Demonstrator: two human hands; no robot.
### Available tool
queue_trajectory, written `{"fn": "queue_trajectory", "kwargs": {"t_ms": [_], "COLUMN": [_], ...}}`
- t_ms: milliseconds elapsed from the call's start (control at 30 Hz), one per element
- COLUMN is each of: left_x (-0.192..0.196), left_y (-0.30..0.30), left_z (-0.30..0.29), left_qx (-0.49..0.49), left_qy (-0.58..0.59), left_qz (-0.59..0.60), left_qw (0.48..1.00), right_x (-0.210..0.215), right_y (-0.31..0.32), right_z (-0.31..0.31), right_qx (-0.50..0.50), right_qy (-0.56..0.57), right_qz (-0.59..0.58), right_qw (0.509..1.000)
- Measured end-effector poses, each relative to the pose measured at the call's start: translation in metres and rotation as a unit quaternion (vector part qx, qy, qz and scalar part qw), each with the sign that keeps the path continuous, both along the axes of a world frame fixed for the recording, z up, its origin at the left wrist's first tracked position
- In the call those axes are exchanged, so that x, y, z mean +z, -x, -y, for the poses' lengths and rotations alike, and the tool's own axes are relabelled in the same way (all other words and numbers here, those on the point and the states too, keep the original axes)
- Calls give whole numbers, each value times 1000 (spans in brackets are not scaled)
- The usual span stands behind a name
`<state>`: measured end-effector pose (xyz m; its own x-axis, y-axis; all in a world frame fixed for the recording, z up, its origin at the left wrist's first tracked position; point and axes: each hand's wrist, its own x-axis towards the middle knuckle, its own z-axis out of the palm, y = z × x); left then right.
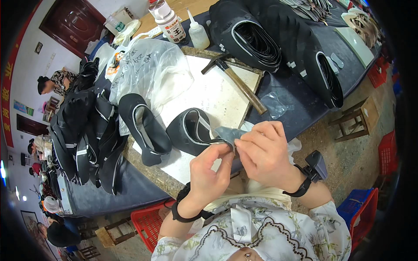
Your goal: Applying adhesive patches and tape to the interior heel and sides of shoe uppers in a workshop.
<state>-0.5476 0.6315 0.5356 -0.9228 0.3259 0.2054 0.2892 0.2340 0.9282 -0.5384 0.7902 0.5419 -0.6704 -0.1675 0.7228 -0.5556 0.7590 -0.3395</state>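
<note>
A black shoe upper [179, 134] with a pale-edged opening lies in front of me on the white board [196, 98]. My left hand [211, 169] pinches the right end of its edge between thumb and fingers. Close beside it, my right hand [264, 152] is closed at the same edge, its fingertips on a thin greyish translucent piece [227, 132]. Whether that piece is attached to the upper I cannot tell. A second black upper [159, 141] rests to the left, touching neither hand. Beyond my hands a hammer [241, 85] with a wooden handle lies across the board.
Black uppers are heaped at left [78, 130], next to a clear plastic bag [148, 65]. Stacked uppers [257, 43] fill the back right. A glue can [167, 21] and a squeeze bottle [199, 35] stand at the back. A wooden stool [355, 119] and red crate [148, 222] are below the table.
</note>
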Motion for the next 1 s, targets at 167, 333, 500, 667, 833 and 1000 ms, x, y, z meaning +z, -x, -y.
{"fn": "queue_trajectory", "kwargs": {"t_ms": [167, 333, 500, 667, 833, 1000], "left_x": [-7, -6, -11, -13, -9, -12], "left_y": [0, 2, 2, 3, 5, 5], "left_z": [7, 10, 10, 10, 5, 6], "left_qx": [10, -9, 13, 0, -21, -5], "left_qy": [-22, -53, -65, -65, -144, -89], "left_qz": [20, 68, 65, 66, 182, 131], "left_qw": [1000, 996, 996, 996, 973, 987], "right_x": [2, 7, 4, 2, 3, 0], "right_y": [3, 2, 6, 6, 1, 0], "right_z": [-12, -12, -16, -17, -2, 0], "right_qx": [59, 107, 157, 164, 93, 74], "right_qy": [116, 148, 235, 251, 125, 129], "right_qz": [124, 221, 281, 300, 198, 165], "right_qw": [984, 958, 917, 906, 968, 975]}}
